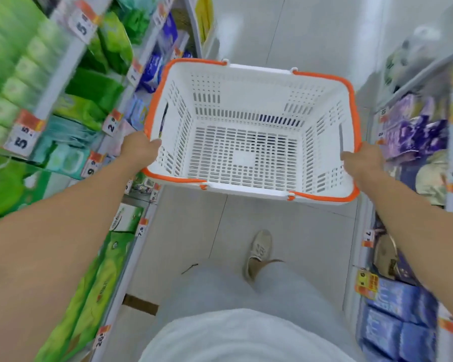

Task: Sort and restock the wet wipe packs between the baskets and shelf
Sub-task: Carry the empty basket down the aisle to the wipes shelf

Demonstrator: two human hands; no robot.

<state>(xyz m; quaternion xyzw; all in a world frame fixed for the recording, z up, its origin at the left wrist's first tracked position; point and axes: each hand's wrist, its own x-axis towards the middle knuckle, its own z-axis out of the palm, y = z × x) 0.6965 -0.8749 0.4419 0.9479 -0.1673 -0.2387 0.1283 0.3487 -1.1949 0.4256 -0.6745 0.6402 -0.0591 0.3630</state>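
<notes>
**Empty basket held by both side rims**

The left hand [139, 147] grips the basket [249, 131] at its left rim, thumb hooked inside; the right hand [361, 160] clasps the right rim likewise. The basket hangs level over the aisle floor [285, 226], nothing in it. It looks light, stiff, perforated plastic, so rim holds suit it. Wipe packs [66, 158] sit on the left shelf [55, 92], probably soft and slick.

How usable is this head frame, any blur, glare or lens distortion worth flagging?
Head view: shelves on both sides smear with motion blur, worst on the green packs at left; the white basket, held by left hand and right hand, stays fairly sharp; wide-angle bending leans the shelves outward; lighting bright and even, floor slightly washed out.
</notes>
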